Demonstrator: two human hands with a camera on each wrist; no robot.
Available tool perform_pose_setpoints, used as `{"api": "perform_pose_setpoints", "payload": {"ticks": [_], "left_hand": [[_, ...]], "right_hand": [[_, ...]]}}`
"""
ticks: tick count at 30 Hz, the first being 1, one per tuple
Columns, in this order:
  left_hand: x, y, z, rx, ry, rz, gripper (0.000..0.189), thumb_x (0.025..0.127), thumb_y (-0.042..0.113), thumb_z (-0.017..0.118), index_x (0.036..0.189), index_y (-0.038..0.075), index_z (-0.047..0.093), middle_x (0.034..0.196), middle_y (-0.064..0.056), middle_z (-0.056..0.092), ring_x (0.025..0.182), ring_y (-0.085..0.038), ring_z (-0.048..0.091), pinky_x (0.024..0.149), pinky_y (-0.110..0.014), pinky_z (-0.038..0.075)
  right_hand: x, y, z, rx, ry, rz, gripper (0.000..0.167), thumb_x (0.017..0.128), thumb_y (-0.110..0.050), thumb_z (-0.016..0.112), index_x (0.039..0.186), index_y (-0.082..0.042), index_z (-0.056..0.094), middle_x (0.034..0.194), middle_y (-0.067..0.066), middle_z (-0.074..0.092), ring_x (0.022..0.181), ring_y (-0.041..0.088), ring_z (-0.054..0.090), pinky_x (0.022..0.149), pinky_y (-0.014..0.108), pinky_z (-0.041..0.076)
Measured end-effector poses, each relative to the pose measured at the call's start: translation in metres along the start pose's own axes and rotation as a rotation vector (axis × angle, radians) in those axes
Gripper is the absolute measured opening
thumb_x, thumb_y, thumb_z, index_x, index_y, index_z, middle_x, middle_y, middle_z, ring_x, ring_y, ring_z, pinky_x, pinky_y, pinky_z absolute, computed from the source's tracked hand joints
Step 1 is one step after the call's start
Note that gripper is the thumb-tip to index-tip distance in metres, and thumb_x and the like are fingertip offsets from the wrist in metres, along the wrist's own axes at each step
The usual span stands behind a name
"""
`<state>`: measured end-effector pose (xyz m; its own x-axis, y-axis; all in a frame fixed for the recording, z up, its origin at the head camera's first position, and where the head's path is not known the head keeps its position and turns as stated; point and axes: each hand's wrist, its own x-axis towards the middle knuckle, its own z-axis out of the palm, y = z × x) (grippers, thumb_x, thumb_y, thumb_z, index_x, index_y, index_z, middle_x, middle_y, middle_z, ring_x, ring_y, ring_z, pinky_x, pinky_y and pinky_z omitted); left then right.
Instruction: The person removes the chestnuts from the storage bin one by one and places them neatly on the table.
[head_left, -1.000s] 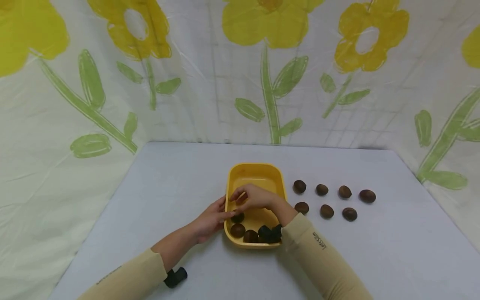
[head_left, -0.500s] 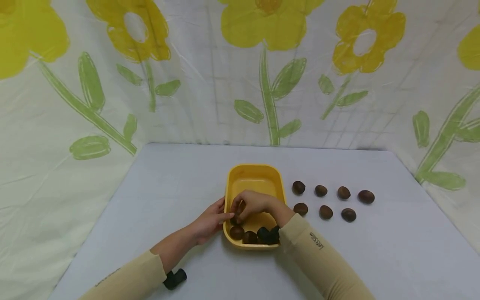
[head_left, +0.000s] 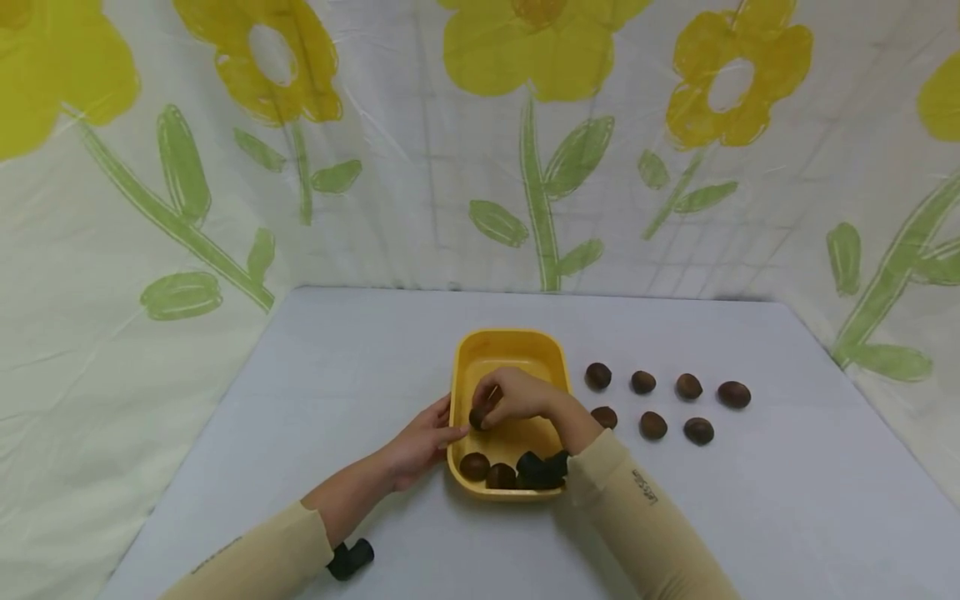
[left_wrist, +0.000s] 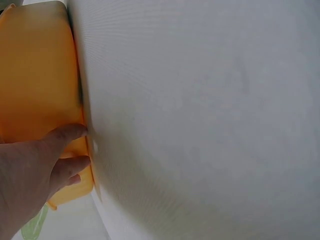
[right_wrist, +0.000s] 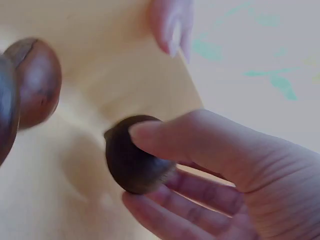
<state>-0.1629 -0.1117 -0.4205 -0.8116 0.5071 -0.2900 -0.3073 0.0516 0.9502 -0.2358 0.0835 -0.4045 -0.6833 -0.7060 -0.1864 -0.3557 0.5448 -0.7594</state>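
A yellow plastic box (head_left: 510, 333) stands in the middle of the table. My left hand (head_left: 420, 446) holds its left wall, thumb over the rim and fingers against the outside; those fingers also show in the left wrist view. Inside the box, my right hand (head_left: 521, 396) pinches a brown chestnut (right_wrist: 132, 160) between thumb and fingers, raised off the box floor. Two more chestnuts (head_left: 474, 467) lie along the near end of the box. Part of that near end is hidden behind a black device (head_left: 542, 469) at my right wrist.
Right of the box, several chestnuts (head_left: 653, 426) lie in two rough rows on the white table (head_left: 360, 350). Another black device (head_left: 351, 558) shows beneath the left forearm. A cloth with painted flowers (head_left: 525, 167) hangs behind the table.
My right hand has reached down to a chestnut near the box's left wall, taken hold of it and lifted it slightly away. The left hand stays at the wall.
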Motion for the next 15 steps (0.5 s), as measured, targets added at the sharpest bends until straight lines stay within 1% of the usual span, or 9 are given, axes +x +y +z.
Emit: {"api": "perform_pose_setpoints", "payload": {"ticks": [3,9,15], "left_hand": [[0.0,0.0,0.0,0.0,-0.002,-0.005,0.065,0.097,0.007,0.041,0.15,0.008,0.005,0.155,-0.015,0.019,0.135,-0.034,0.035,0.105,-0.05,0.037],[0.001,0.0,-0.001,0.008,0.009,-0.01,0.065,0.097,0.008,0.041,0.15,0.009,0.005,0.155,-0.014,0.019,0.134,-0.033,0.037,0.105,-0.05,0.037],[0.002,-0.001,0.0,0.01,0.034,-0.024,0.065,0.097,0.009,0.043,0.15,0.009,0.006,0.156,-0.013,0.017,0.133,-0.033,0.038,0.105,-0.05,0.037]], "right_hand": [[-0.003,-0.003,-0.004,-0.012,0.033,-0.008,0.023,0.074,-0.01,0.075,0.096,-0.006,0.069,0.094,0.004,0.069,0.085,0.012,0.066,0.073,0.021,0.054],[-0.007,-0.007,-0.012,0.008,0.075,0.0,0.025,0.076,-0.014,0.074,0.099,-0.008,0.067,0.097,0.003,0.069,0.089,0.013,0.066,0.077,0.025,0.054],[-0.013,-0.006,-0.018,0.05,0.111,-0.051,0.026,0.077,-0.014,0.073,0.101,-0.005,0.066,0.099,0.007,0.068,0.09,0.016,0.065,0.078,0.025,0.054]]}}
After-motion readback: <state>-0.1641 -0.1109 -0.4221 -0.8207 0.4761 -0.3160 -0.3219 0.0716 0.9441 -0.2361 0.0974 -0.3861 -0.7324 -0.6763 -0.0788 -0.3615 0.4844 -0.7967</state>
